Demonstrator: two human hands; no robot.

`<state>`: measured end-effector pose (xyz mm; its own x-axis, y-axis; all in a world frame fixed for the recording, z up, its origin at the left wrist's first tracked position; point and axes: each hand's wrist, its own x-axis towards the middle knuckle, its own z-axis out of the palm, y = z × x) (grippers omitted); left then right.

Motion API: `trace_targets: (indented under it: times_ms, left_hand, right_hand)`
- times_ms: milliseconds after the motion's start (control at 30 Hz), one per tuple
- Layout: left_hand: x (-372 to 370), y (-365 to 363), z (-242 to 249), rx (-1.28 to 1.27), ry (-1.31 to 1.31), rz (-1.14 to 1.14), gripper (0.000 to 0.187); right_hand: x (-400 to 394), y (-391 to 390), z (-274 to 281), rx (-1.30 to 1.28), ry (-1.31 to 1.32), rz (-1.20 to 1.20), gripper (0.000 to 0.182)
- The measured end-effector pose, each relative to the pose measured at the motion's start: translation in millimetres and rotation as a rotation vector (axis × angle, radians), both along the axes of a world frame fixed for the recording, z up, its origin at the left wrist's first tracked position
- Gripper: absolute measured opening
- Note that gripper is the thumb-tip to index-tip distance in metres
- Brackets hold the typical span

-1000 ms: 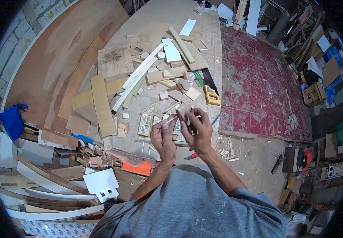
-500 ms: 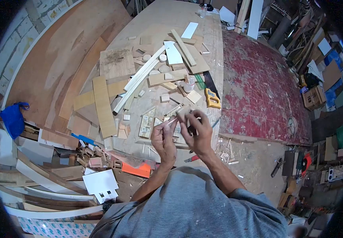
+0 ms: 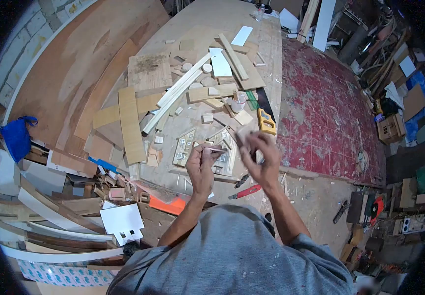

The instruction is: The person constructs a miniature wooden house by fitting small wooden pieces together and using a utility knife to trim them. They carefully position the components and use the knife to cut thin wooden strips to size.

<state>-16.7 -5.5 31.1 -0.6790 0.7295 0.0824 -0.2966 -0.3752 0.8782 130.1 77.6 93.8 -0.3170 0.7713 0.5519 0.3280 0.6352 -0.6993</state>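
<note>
My left hand (image 3: 200,171) is closed in a pinch on a thin, small wooden strip (image 3: 217,149), held above the table. To its right, my right hand (image 3: 262,160) grips a small pale flat block (image 3: 244,132), blurred by motion; its exact kind cannot be made out. Strip and block are apart. Below and behind the hands lies a small model house front (image 3: 184,143) with little framed windows. A second gabled piece (image 3: 227,139) of the model is partly hidden by my hands. A red utility knife (image 3: 245,192) lies at the table's near edge.
A yellow-handled saw (image 3: 266,122) rests at the table's right edge. Near a white cup (image 3: 238,103) lie several wood offcuts, and long pale strips (image 3: 178,93) cross the middle. Big plywood sheets (image 3: 69,64) lean at left. Scrap wood (image 3: 111,189) is piled below left.
My right hand has moved right, away from the left, taking the block off the strip. My left hand still pinches the strip, slightly lower. The whole view has shifted a little.
</note>
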Motion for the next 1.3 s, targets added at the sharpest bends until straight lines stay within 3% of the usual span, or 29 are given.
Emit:
trace_targets:
  times_ms: [33,200,267,400,567,633,733,800,900,1000,1067,1300]
  left_hand:
    - [-2.0,4.0,2.9,-0.061,-0.052,-0.062,0.019]
    - [-1.4,3.0,7.3,-0.019,-0.178,-0.099,0.019]
    - [-0.8,1.2,10.2,-0.113,-0.245,-0.14,0.02]
    - [7.0,3.2,14.7,-0.11,-0.241,-0.067,0.02]
    - [5.4,3.6,-0.3,-0.13,-0.236,-0.149,0.029]
    - [5.5,3.6,-1.0,-0.128,-0.265,-0.154,0.029]
    - [6.5,1.1,8.1,-0.188,-0.297,-0.202,0.026]
    - [8.0,-0.7,12.6,-0.25,-0.304,-0.246,0.025]
    - [6.4,-2.1,10.3,-0.34,-0.164,-0.261,0.021]
    - [3.0,-2.0,4.6,-0.37,0.003,-0.343,0.021]
    - [2.0,-2.4,7.8,-0.428,0.111,-0.369,0.022]
    - [-8.2,-6.8,3.9,-0.498,0.305,-0.407,0.021]
  right_hand:
    - [-1.2,-4.4,4.0,-0.051,0.004,0.126,0.035]
    - [0.6,-15.3,-15.0,-0.085,0.023,0.141,0.035]
    - [-1.6,-26.7,-16.2,-0.084,0.01,0.134,0.036]
    - [-4.4,-31.5,-20.7,-0.063,0.008,0.118,0.038]
    - [-5.3,-36.4,-29.3,-0.097,0.046,0.141,0.038]
    - [-4.4,-38.2,-35.4,-0.282,0.128,0.15,0.038]
    - [4.0,-31.4,-36.0,-0.347,0.145,0.191,0.038]
    - [13.1,-12.7,-29.0,-0.22,0.079,0.166,0.038]
    - [21.0,12.4,-7.3,0.026,-0.055,0.187,0.036]
    - [22.8,15.6,10.6,-0.12,-0.169,0.26,0.037]
    - [19.2,21.1,9.7,0.164,-0.27,0.38,0.039]
    - [12.1,23.8,4.1,0.194,-0.358,0.424,0.041]
